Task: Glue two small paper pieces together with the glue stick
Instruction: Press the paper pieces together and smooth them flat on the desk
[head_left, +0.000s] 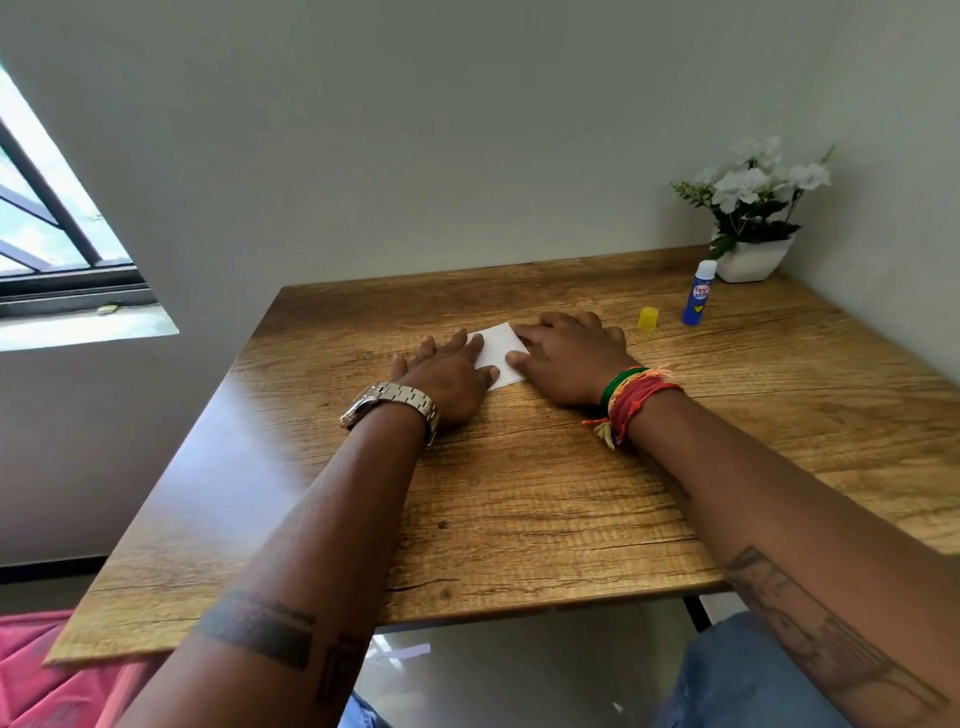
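Two flat hands, the left hand (447, 375) and right hand (566, 358) with fingers spread, press the thin, flimsy paper pieces (497, 353) onto the desk (519, 493), best lifted by an edge, while the uncapped glue stick (699, 293) stands beside its yellow cap (648, 318).

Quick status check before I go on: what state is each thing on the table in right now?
Paper: flat on the table, pressed from both sides; whether one piece or two stacked, cannot tell.
Left hand: flat, fingers straight, pressing the paper's left edge.
Right hand: flat, fingers pressing the paper's right edge.
Glue stick: upright, uncapped, untouched.
Yellow cap: off, standing left of the glue stick.
Flower pot: upright at the far right corner.
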